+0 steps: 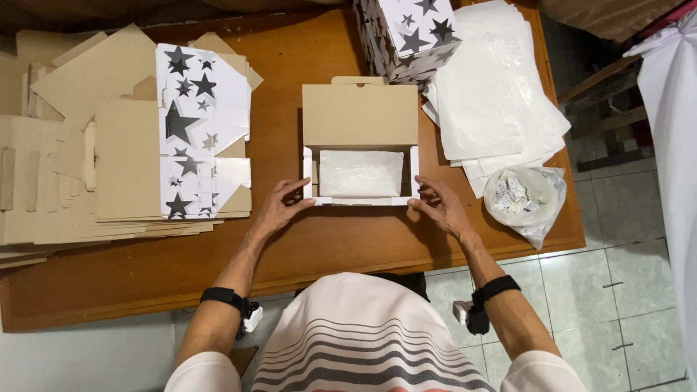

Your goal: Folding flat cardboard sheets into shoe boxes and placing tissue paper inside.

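Note:
An open cardboard box (360, 116) lies in the middle of the wooden table (312, 247), its brown lid folded back and a white sheet of paper (361, 173) lining the inside. My left hand (279, 207) rests at the box's front left corner, fingers spread and touching the edge. My right hand (440, 205) sits at the front right corner, fingers touching that edge. Neither hand holds anything.
A stack of flat box blanks (109, 145), brown with star-printed white faces, fills the table's left side. A folded star-printed box (410, 36) stands at the back. White paper sheets (494, 94) lie at the right, with a clear plastic bag (524, 197) of small items near the edge.

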